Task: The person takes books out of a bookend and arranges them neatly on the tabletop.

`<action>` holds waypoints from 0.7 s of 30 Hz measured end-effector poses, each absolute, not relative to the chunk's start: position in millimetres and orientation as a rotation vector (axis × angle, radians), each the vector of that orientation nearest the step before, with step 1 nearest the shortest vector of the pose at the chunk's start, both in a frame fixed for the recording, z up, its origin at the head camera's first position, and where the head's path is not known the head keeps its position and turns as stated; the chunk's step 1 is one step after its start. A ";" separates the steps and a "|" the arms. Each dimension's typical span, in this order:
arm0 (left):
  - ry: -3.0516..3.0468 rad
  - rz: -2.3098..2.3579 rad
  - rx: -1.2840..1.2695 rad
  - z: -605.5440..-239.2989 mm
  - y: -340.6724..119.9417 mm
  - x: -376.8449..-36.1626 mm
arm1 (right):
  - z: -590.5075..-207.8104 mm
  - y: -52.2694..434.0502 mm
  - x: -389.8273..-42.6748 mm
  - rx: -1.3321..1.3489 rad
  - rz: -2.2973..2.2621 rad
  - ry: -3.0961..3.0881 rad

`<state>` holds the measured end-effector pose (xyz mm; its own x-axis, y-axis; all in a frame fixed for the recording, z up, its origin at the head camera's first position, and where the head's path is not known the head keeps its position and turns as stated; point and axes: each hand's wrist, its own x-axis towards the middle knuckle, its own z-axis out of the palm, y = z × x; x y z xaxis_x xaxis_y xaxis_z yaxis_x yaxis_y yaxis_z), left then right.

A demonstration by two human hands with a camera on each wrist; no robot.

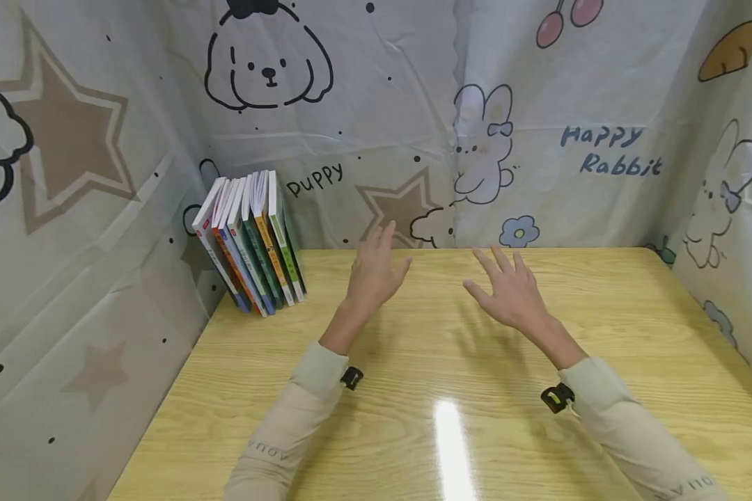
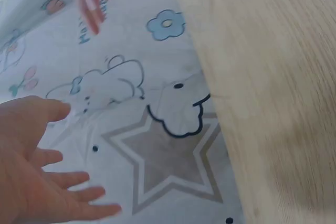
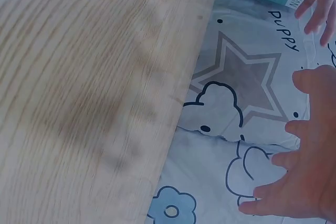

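We see the books (image 1: 253, 243) standing together in a row at the back left corner of the table (image 1: 633, 320), close against the cloth, their coloured spines turned toward the person and the row slanting in the head view. White, orange, blue, green and yellow show along the spines; the titles are too small for us to read. To the right of the row, and apart from it, the left hand (image 1: 376, 271) is raised over the table's back part, its fingers extended and the thumb held away from them; of the two hands it is nearer the books. Farther right we find the right hand (image 1: 510, 289), also raised over the wood, with its fingers straight and spread. Both wrist views show us these hands empty. Below them we notice soft shadows on the pale wood grain. Light sleeves (image 1: 288, 424) cover both forearms, and a small black device sits at each cuff. Nearer the person, a bright streak of reflected light (image 1: 454, 445) lies on the tabletop. Around the back and sides we see hanging cloth (image 1: 401, 125), printed with a puppy, rabbits, stars, a blue flower (image 1: 519, 231) and the words "Happy Rabbit".
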<state>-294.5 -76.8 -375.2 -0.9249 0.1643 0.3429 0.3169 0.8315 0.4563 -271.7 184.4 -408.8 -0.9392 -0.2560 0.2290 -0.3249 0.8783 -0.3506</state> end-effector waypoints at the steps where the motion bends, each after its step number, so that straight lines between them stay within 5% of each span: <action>1: -2.675 -0.819 -0.372 -373.6 -81.2 -293.2 | -408.7 184.5 -271.4 0.462 0.598 -2.872; 21: -1.947 -1.154 -0.196 -367.8 -187.2 -271.3 | -412.4 186.9 -265.3 0.573 0.967 -2.724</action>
<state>-271.3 -187.2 -367.8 -0.6330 -0.2665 0.7269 0.5096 0.5633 0.6504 -265.3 186.9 -412.4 -0.9061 -0.2929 0.3053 -0.4198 0.7116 -0.5633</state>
